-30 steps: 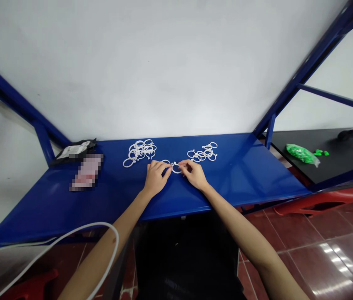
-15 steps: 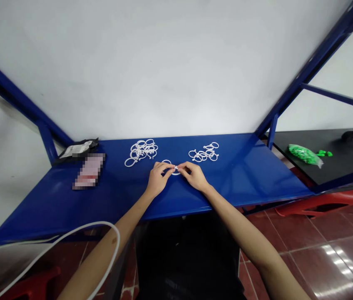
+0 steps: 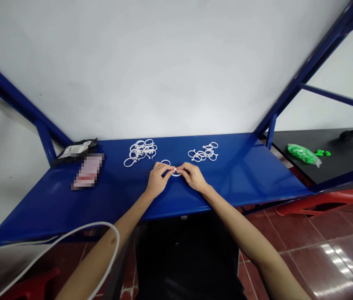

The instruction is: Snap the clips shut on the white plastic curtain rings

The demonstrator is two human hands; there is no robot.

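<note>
My left hand (image 3: 156, 180) and my right hand (image 3: 194, 176) meet over the middle of the blue table (image 3: 251, 175). Both pinch the same small white plastic ring (image 3: 175, 172), fingertips pressed together at its top. Another single white ring (image 3: 165, 162) lies just behind my left hand. A pile of white rings (image 3: 141, 151) sits at the back left of my hands. A smaller pile of white rings (image 3: 204, 153) lies at the back right.
A black packet (image 3: 75, 150) and a blurred pink-white card (image 3: 88, 171) lie at the table's left. A black bench at the right carries a green bag (image 3: 303, 153). A white cable (image 3: 70, 237) loops at the lower left. Blue frame struts rise on both sides.
My two hands have drawn closer together on the ring, closing its ends toward each other. The piles have not moved.
</note>
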